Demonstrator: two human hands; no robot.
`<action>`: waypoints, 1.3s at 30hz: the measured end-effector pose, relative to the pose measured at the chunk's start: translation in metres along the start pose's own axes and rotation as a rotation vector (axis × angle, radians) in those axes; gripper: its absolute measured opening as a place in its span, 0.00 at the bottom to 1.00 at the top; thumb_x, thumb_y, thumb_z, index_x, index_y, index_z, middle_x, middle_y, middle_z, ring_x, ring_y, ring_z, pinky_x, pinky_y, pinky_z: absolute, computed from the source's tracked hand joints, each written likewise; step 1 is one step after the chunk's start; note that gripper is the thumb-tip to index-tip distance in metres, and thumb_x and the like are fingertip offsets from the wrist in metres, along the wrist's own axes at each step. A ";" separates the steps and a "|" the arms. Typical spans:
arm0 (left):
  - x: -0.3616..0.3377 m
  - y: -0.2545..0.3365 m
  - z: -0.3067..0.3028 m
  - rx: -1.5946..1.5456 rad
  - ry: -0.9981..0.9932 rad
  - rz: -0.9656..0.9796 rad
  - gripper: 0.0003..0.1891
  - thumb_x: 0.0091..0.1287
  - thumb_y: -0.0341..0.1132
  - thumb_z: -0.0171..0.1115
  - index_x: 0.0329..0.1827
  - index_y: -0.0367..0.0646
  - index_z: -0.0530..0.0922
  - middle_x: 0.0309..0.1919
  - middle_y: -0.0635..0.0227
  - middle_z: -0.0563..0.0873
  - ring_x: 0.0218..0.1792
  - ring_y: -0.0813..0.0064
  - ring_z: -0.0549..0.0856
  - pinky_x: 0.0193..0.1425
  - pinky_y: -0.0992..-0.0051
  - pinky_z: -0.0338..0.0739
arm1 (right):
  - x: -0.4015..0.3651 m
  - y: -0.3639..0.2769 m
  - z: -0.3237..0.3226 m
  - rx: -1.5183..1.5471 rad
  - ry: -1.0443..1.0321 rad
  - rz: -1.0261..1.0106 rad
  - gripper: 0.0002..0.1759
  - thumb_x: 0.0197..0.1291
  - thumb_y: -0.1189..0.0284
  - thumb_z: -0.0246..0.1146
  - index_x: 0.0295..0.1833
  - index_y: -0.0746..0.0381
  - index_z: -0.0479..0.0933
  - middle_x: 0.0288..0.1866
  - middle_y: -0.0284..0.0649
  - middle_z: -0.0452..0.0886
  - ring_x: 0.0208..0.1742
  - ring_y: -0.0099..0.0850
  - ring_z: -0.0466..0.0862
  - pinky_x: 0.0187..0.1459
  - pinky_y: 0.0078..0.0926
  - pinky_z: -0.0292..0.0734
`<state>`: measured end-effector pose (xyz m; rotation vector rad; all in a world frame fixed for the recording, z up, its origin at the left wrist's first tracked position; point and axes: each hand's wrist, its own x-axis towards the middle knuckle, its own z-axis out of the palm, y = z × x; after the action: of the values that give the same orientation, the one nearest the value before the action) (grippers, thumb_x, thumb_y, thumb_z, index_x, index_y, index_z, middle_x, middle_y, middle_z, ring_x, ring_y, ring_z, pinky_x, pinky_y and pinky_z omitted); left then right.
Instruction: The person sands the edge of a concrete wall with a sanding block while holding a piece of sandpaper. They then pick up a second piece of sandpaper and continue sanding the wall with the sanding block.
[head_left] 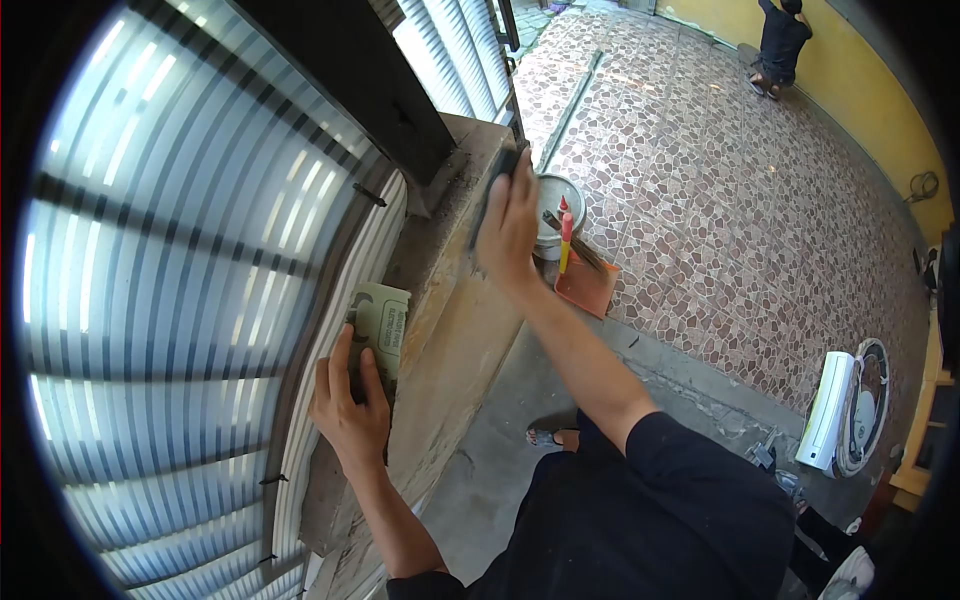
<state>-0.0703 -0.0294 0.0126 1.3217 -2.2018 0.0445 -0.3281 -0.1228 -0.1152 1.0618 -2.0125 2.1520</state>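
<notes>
My right hand [511, 225] is wrapped over a dark, flat block [485, 212], pressed against the upper side of a rough concrete ledge [450, 345]. The block's underside is hidden. Lower on the ledge, my left hand [352, 410] has its thumb and index finger on a green printed sheet [385, 318]. Dark lettering shows on the sheet, too small to read. Its lower part is partly covered by my fingers.
Left of the ledge are corrugated translucent panels [160, 300] and a dark metal post [350, 80]. Beyond it stand a bucket [570, 195] and an orange dustpan [590, 288]. A white air-conditioner unit [827, 410] lies right. Another person [783, 45] crouches by the yellow wall.
</notes>
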 end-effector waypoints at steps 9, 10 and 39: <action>0.001 -0.006 0.006 0.052 0.069 0.093 0.18 0.76 0.27 0.70 0.68 0.41 0.86 0.37 0.59 0.87 0.27 0.65 0.84 0.28 0.65 0.75 | 0.067 0.020 0.000 -0.174 -0.003 0.048 0.38 0.88 0.55 0.46 0.88 0.74 0.57 0.75 0.72 0.67 0.63 0.66 0.82 0.66 0.50 0.79; 0.001 -0.006 0.007 0.040 0.082 0.100 0.19 0.76 0.26 0.70 0.68 0.41 0.86 0.37 0.59 0.87 0.28 0.64 0.84 0.30 0.64 0.75 | 0.046 0.016 0.000 -0.174 -0.011 0.042 0.38 0.88 0.55 0.46 0.88 0.74 0.57 0.75 0.72 0.67 0.63 0.66 0.82 0.66 0.50 0.79; -0.004 0.001 0.001 -0.010 0.246 0.118 0.18 0.78 0.36 0.70 0.69 0.50 0.86 0.41 0.59 0.89 0.30 0.58 0.87 0.34 0.62 0.80 | 0.117 0.076 -0.105 1.570 -1.030 0.950 0.28 0.85 0.53 0.50 0.69 0.66 0.78 0.48 0.55 0.86 0.27 0.36 0.80 0.28 0.30 0.72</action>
<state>-0.0699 -0.0264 0.0103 1.1150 -2.0636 0.2288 -0.5003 -0.0936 -0.1211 1.5817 -0.0631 4.6034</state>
